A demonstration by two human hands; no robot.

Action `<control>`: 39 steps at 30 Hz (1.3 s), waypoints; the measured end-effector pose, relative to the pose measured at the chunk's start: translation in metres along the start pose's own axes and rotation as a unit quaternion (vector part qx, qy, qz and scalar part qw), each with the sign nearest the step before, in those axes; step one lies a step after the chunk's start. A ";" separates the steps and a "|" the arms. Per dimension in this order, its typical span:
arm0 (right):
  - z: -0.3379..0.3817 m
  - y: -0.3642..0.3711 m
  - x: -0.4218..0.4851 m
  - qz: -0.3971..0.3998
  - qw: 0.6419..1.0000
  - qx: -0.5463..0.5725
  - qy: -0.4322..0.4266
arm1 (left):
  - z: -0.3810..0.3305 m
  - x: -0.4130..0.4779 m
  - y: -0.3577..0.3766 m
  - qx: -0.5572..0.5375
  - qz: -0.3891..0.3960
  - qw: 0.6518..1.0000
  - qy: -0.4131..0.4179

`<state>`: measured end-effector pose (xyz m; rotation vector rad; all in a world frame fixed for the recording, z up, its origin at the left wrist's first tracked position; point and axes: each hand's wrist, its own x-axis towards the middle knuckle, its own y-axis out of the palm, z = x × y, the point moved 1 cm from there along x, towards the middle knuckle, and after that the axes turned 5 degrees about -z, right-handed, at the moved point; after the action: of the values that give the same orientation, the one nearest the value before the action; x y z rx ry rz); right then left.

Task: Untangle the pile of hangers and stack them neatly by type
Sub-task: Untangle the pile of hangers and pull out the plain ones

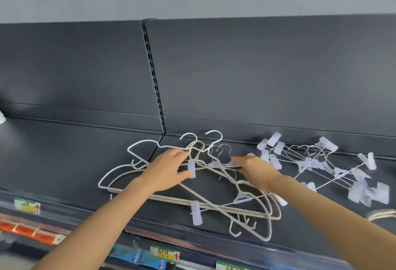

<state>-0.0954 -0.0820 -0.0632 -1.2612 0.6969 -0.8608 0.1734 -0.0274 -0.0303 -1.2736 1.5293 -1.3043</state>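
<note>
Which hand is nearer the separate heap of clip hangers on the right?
Right. The right hand is just left of the clip hanger heap, almost touching its nearest clips; the left hand is farther left, on the tangled pile.

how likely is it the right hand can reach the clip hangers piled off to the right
Probably yes. The right hand sits on the tangled pile, just beside the clip hangers, which lie uncovered on the shelf with nothing standing between.

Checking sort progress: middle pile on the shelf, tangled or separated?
Tangled. Plain hangers and a clip hanger cross at mixed angles, overlapping. The left hand and right hand appear to hold the clip hanger's ends.
</note>
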 end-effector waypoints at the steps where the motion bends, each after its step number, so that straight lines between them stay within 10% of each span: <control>1: -0.002 0.001 0.002 0.003 1.000 -0.005 0.001 | -0.001 0.005 0.000 0.002 0.002 1.000 0.002; 18: -0.035 -0.003 -0.006 0.030 0.999 -0.018 0.029 | -0.023 0.088 0.014 0.060 0.093 0.993 0.038; 39: -0.046 -0.020 -0.013 0.001 0.992 -0.047 0.121 | 0.004 0.088 -0.021 -0.033 -0.031 0.996 0.071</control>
<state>-0.1437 -0.0962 -0.0524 -1.2509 0.9417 -0.9987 0.1615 -0.1138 -0.0053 -1.3040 1.6545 -1.4203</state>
